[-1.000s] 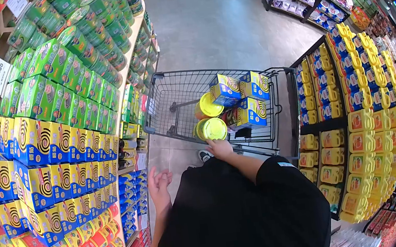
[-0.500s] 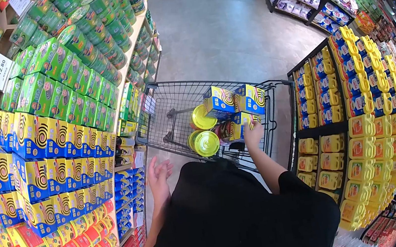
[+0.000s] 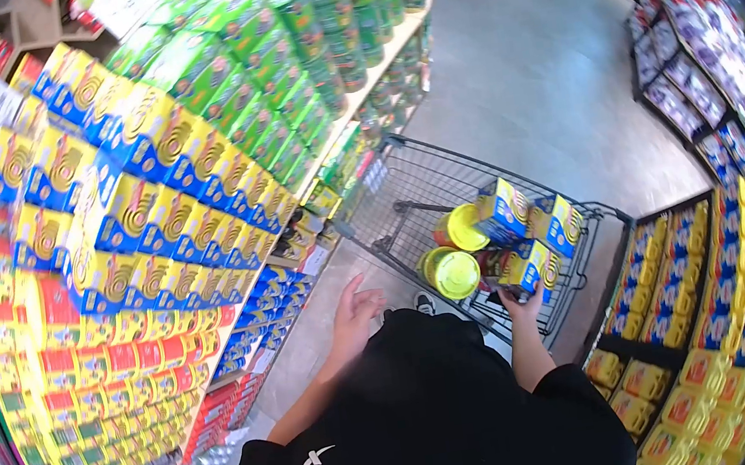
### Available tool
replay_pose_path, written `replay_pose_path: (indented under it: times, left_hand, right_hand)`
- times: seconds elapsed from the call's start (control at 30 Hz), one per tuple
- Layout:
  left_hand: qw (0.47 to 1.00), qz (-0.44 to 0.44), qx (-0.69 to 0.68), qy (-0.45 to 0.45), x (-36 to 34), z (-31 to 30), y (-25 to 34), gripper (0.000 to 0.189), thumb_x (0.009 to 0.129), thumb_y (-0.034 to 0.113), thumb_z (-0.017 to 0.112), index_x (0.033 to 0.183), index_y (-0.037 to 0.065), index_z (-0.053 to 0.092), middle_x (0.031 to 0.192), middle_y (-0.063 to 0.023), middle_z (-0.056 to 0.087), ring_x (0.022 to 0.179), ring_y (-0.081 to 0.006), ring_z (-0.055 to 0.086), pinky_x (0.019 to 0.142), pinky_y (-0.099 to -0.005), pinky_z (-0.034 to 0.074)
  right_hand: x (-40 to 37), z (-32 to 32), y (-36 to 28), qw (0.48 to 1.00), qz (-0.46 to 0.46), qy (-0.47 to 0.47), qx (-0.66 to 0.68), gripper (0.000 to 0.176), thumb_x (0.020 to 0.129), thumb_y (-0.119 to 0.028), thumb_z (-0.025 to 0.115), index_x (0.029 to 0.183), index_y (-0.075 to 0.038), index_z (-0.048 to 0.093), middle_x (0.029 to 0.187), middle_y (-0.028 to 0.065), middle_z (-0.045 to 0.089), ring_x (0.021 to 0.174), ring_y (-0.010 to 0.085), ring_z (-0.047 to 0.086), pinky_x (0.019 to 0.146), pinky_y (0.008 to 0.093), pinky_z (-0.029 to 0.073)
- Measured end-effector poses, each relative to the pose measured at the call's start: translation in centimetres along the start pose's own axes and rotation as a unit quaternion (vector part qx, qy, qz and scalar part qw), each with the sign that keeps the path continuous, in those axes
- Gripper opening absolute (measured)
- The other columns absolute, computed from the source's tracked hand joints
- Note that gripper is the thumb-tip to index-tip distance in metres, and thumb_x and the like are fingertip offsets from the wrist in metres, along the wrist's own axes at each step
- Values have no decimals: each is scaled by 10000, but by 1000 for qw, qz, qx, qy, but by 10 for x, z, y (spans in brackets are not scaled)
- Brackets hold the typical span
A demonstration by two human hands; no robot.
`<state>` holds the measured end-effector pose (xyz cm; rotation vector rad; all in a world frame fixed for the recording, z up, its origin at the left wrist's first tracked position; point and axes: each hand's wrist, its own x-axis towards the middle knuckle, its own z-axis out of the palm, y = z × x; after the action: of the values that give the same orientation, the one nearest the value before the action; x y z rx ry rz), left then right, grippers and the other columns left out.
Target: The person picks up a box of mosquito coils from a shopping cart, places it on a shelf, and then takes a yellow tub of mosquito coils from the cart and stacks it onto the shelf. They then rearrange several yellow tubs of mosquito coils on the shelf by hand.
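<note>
The blue and yellow box (image 3: 529, 268) lies at the near right corner of the shopping cart (image 3: 412, 191), tilted, resting against the wire wall closest to the person. The right hand (image 3: 524, 306) comes up from below with its fingers laid on the box's lower edge. From here I cannot tell whether it grips the box or only touches it.

Two matching boxes (image 3: 503, 210) sit just behind and above it in the basket, side by side. To their left are two round tubs with yellow lids (image 3: 452, 272), one nearer and one farther, close together.

The left hand (image 3: 356, 314) hangs in the air outside the cart, near its left corner, fingers loosely spread and holding nothing. The toe of a shoe (image 3: 423, 302) shows on the grey floor (image 3: 512, 73) between that hand and the cart.

On the person's left stands a tall shelf (image 3: 375, 72) packed with rows of the same blue and yellow cartons (image 3: 154, 214). Green cartons (image 3: 217, 55) are stacked above them, and red and yellow packs (image 3: 79, 365) below. To the right of the cart, a low rack (image 3: 627, 345) carries yellow packets (image 3: 727, 280).
</note>
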<state>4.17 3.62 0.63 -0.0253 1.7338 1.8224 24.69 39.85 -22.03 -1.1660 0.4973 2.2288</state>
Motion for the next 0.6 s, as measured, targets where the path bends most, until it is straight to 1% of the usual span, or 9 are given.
replay_pose_path:
  times: [0.07,0.1,0.13,0.2,0.4,0.43,0.53,0.57,0.6]
  left_hand:
    - [1000,8,-7,-1,1,-2,-3,557,1015,103,562,1527,88,343,1234,-160,661,1075,-227,667,910,-342,511]
    - [1000,15,-9,-2,0,-3,-5,555,1016,103,559,1527,86,342,1236,-159,659,1076,-226,667,911,-341,510]
    - [1000,21,-11,-6,0,-4,-6,553,1018,103,557,1526,84,341,1239,-158,657,1077,-225,666,911,-340,509]
    - [1000,13,-12,1,-2,-6,-7,549,1019,97,549,1527,83,340,1242,-156,655,1078,-223,665,913,-339,508]
    - [1000,6,-10,11,-4,-8,-11,549,1014,81,540,1526,83,341,1243,-154,653,1076,-217,662,917,-332,505]
    - [1000,6,-12,6,-4,-7,-10,549,1013,80,540,1526,84,342,1243,-155,652,1076,-215,661,917,-330,504]
    - [1000,6,-7,4,-2,-6,-6,550,1011,77,544,1523,85,345,1241,-157,657,1075,-213,661,916,-329,505]
    - [1000,4,-9,1,-2,-5,-5,548,1011,79,545,1522,86,346,1240,-157,659,1075,-213,661,916,-329,504]
    - [1000,1,-10,0,-1,-5,-4,547,1011,81,545,1521,88,348,1239,-158,661,1075,-214,661,916,-328,504]
  right_hand:
    - [1,12,0,996,-66,33,-42,900,826,-591,716,1490,-115,338,1526,192,333,1394,369,351,1161,605,300]
    - [-2,19,-1,997,-52,48,-29,877,831,-585,714,1477,-105,364,1514,191,356,1396,365,351,1149,596,317]
    - [5,15,-8,998,-44,11,-39,867,819,-582,728,1458,-108,385,1468,179,400,1378,360,367,1137,585,327]
    - [16,14,-16,998,-42,23,-43,1002,733,-581,809,1477,-107,334,1494,184,344,1392,336,358,1155,543,306]
    - [34,19,-37,978,-97,130,-134,973,702,-633,818,1412,-126,388,1370,139,429,1257,285,445,1107,481,313]
    - [37,18,-44,978,-92,104,-152,934,687,-651,818,1383,-170,423,1319,116,444,1206,269,457,1061,477,345]
    - [34,20,-48,984,-69,73,-145,892,682,-643,822,1367,-208,453,1312,98,452,1220,264,452,1029,493,367]
    - [27,26,-48,982,-68,92,-151,796,727,-651,775,1343,-226,503,1305,81,509,1205,270,473,982,503,396]
    - [25,32,-43,983,-61,69,-162,774,741,-656,752,1339,-225,515,1302,79,529,1196,277,482,976,503,401]
